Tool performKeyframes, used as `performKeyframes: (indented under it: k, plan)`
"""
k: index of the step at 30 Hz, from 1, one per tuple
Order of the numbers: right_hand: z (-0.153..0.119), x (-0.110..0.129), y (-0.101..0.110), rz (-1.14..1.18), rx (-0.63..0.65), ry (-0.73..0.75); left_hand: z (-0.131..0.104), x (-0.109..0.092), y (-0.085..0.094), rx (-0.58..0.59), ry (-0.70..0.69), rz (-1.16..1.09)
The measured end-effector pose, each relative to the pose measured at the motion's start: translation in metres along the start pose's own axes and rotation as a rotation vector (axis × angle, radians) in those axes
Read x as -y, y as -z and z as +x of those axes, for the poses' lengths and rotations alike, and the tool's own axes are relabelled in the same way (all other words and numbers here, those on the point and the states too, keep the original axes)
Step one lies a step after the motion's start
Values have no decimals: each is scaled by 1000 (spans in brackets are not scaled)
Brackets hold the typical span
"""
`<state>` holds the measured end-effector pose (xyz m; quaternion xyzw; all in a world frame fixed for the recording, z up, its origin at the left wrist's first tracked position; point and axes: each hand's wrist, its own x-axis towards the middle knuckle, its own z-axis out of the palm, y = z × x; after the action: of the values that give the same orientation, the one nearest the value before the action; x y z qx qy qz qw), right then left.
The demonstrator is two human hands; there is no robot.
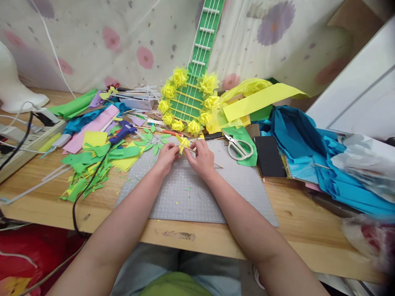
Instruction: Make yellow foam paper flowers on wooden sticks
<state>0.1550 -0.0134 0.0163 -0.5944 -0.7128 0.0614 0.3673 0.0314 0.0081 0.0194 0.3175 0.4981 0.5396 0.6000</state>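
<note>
Over the grey cutting mat [185,205], my left hand [167,158] pinches the left side of a small piece of yellow crepe paper [184,143]. My right hand [202,158] is closed on a thin wooden stick [218,165] that runs across the yellow paper, its end sticking out to the right below the hand. The fingertips of both hands nearly meet at the paper. Just behind them stands a green paper guitar [188,100] with white strings and yellow paper roses [194,126] around its body. Green paper leaves [154,142] lie left of my left hand.
White-handled scissors [239,149] rest on green paper to the right, beside a black phone [270,156]. A blue glue gun [123,130] lies at the left, its black cord [75,205] hanging over the table edge. Green scraps [89,172] and blue crepe paper [296,127] flank the mat.
</note>
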Motion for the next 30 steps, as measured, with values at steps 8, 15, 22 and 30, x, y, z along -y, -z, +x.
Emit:
performKeyframes:
  k: [8,15,22,30]
  plan:
    - [3,-4,0,44,-18,-98,5,-2,3,24,-20,-81]
    - [2,-2,2,50,75,-83,3,-4,4,111,7,-119]
    - [3,-5,-2,8,25,-132,6,-6,8,153,108,-205]
    - [3,-7,-2,-42,45,-105,1,-9,7,145,147,-274]
